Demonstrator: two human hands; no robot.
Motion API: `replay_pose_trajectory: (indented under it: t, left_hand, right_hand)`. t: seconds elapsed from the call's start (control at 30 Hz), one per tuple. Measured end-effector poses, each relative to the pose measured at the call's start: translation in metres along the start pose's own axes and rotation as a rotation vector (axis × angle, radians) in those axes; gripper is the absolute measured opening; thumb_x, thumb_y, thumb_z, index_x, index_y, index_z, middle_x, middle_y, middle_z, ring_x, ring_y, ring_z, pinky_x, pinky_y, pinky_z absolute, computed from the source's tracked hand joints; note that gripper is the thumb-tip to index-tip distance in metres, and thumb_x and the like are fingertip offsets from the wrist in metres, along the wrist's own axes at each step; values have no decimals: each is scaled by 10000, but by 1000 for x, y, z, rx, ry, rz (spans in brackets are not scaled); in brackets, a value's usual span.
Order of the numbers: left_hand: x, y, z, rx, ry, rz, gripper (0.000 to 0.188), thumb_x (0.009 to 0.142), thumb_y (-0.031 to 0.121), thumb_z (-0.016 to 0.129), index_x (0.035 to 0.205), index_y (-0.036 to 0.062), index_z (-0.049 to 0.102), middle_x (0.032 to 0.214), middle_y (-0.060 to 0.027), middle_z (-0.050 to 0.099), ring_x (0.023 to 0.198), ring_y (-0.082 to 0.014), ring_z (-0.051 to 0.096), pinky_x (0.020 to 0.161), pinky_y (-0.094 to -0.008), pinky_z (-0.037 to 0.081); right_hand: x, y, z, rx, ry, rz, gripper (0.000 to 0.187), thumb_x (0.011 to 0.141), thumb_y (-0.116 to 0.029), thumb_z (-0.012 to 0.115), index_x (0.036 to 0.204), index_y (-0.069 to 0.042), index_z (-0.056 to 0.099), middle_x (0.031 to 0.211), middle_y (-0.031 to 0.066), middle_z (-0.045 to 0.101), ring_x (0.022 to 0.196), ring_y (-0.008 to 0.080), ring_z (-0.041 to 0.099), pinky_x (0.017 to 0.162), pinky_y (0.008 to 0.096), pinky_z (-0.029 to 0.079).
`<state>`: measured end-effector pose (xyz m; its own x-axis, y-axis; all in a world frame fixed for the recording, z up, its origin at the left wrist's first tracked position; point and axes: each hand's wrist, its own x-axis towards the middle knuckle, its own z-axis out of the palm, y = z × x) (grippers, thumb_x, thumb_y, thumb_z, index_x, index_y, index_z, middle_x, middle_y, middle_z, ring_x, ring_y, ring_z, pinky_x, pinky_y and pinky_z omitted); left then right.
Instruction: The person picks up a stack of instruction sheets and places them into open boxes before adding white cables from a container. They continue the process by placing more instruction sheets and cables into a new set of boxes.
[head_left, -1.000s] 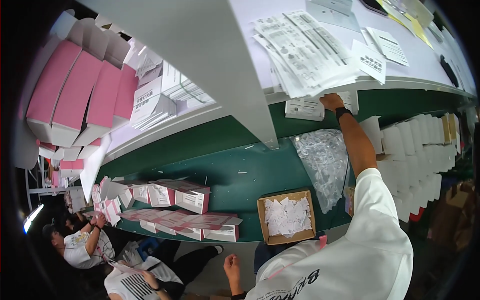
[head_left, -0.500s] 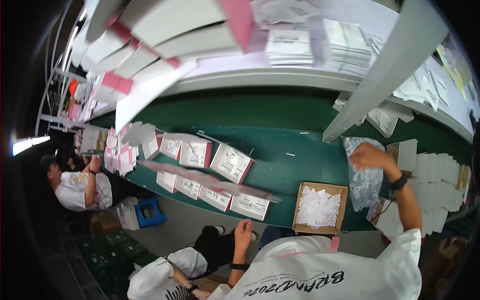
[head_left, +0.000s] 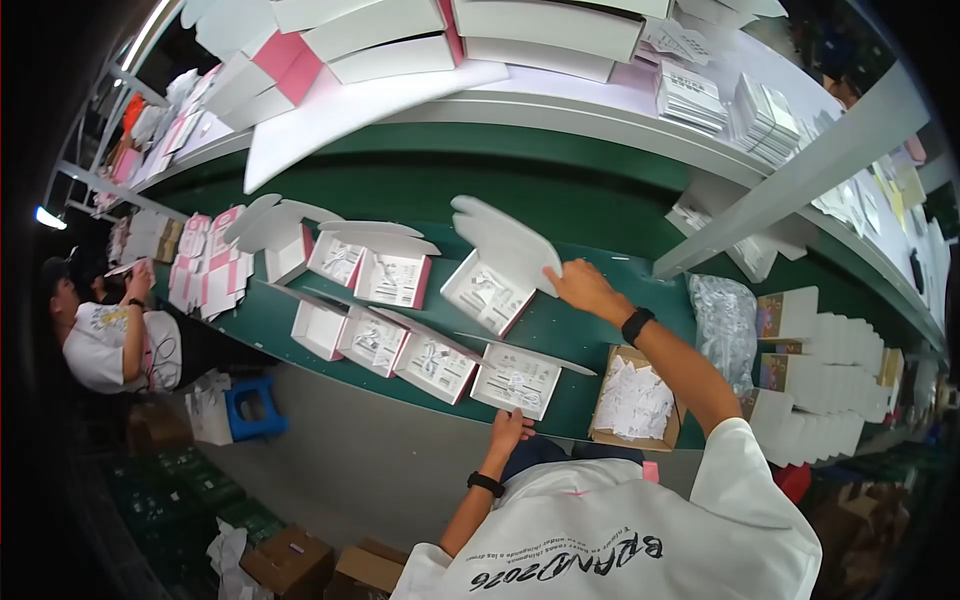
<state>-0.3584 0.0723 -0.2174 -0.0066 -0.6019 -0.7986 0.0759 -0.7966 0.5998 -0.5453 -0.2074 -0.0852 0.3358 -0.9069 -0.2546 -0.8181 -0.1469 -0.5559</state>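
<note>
My right hand [head_left: 590,288] is at the raised white lid [head_left: 507,237] of the rightmost box in the back row, its fingers closed at the lid's right edge. That open pink-and-white box [head_left: 487,292] holds small pale items. Close to the table's front edge, my left hand [head_left: 512,428] has its fingers stretched out against the near side of the rightmost front-row box [head_left: 516,380]. White pieces lie inside this box, and its lid stands open to the right. Further left, both rows continue with open boxes [head_left: 393,279] holding similar contents.
A brown carton [head_left: 598,425] of white paper slips stands beside a clear plastic bag [head_left: 722,330]. Stacked white boxes [head_left: 830,360] are at the right. A shelf [head_left: 600,125] with a slanted post [head_left: 790,180] overhangs the green table [head_left: 455,345]. Another person [head_left: 160,345] sits at the left.
My right hand has moved left from the clear bag to the back-row box lid. My left hand has come up to the front-row box. The person at lower left is out of view.
</note>
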Motion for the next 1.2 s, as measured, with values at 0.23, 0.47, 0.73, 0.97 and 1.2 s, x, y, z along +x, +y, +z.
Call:
replay_pose_trajectory:
  t: [0.23, 0.47, 0.73, 0.97, 1.2]
  left_hand:
    - [36, 48, 55, -67, -71, 75, 259, 962, 189, 422, 1007, -61, 471, 795, -185, 658, 571, -223, 656, 488, -303, 539]
    - [137, 160, 122, -241, 208, 227, 233, 951, 155, 393, 1015, -64, 438, 746, -186, 622, 499, -247, 625, 398, -327, 521]
    - [236, 269, 157, -372, 351, 335, 219, 939, 189, 430, 962, -28, 441, 737, -143, 603, 477, -195, 590, 390, -301, 483]
    - [212, 256, 152, -348, 36, 600, 332, 886, 109, 520, 1208, 53, 459, 905, -48, 569, 651, -138, 591, 470, -252, 454]
    - [-52, 188, 86, -180, -210, 597, 185, 985, 151, 480, 1092, 23, 561, 886, -35, 587, 742, -93, 571, 624, -230, 464]
  right_hand:
    - [7, 122, -56, -32, 409, 329, 537, 966, -375, 425, 698, 30, 653, 586, 124, 646, 631, 323, 664, 721, 415, 538]
    - [29, 166, -75, 363, 445, 515, 412, 967, -312, 449, 871, 57, 604, 762, 173, 674, 683, 287, 674, 640, 376, 537]
    - [-22, 167, -41, 729, 452, 358, 417, 942, -237, 541, 1238, 51, 485, 997, 129, 637, 770, 173, 665, 569, 273, 527]
    - [-86, 137, -1, 945, 245, 313, 309, 944, -159, 531, 1198, 17, 531, 957, 88, 654, 728, 136, 640, 598, 247, 507]
    - [-134, 47, 73, 909, -19, 179, 317, 921, -173, 580, 1192, -13, 541, 995, 124, 663, 748, 152, 644, 639, 270, 512]
